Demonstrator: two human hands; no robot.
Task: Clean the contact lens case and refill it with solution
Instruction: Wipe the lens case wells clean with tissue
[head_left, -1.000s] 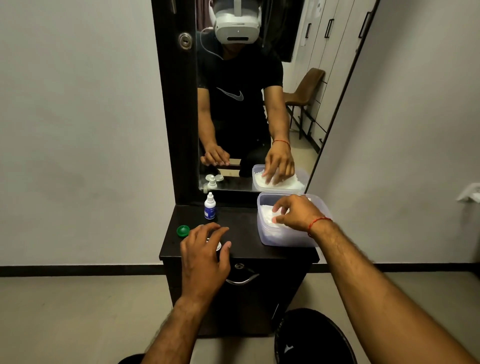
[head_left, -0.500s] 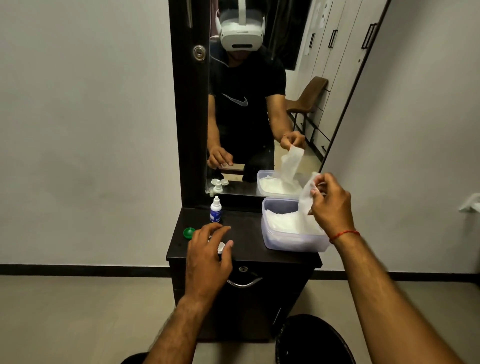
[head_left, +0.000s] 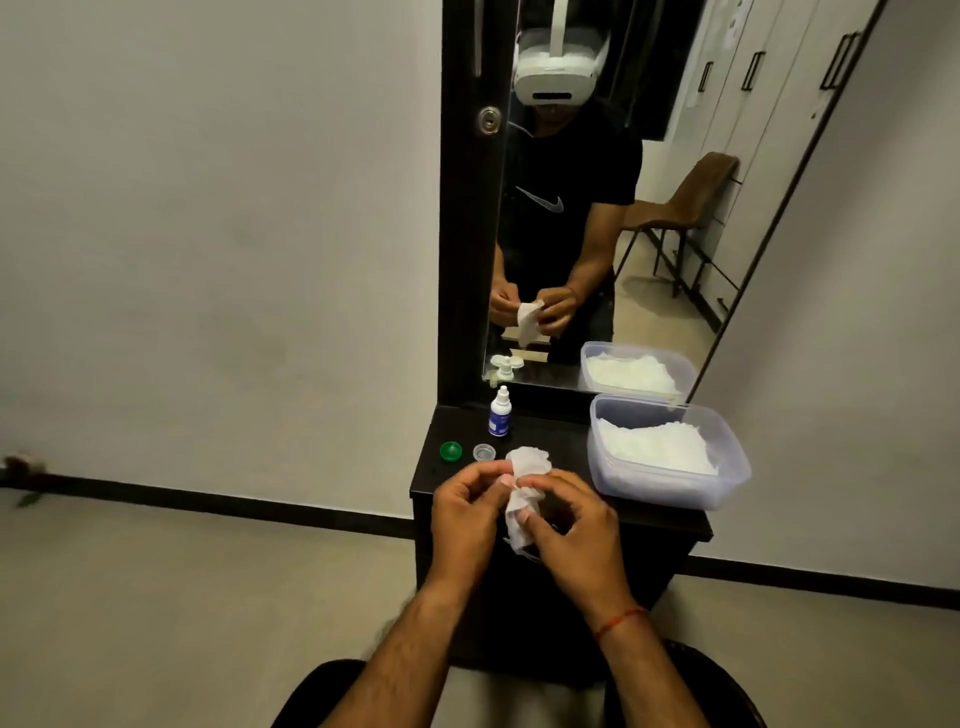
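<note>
1. Fingers (head_left: 524, 517) of both your hands are pinched on one white tissue (head_left: 524, 488), held in the air just above the near edge of the counter (head_left: 561, 441). Your left hand (head_left: 467, 512) grips its left side, your right hand (head_left: 576, 530) its lower right. I cannot tell whether the case body is wrapped inside the tissue.
2. Well to the right, the clear tub of tissues (head_left: 670, 488) sits on the counter, nearer your right hand and apart from it.
3. Up against the mirror stands the solution bottle (head_left: 501, 418), upright, beyond your left hand and away from you.
4. Just ahead and left of your left fingers lie the green cap (head_left: 450, 451) and beside it a clear round piece (head_left: 484, 452), open side up, which looks like a case well or cap. They sit side by side in a line running left to right, close together but not touching.
5. By my judgement your left hand is the nearer one for both; reach forward and slightly left.
</note>
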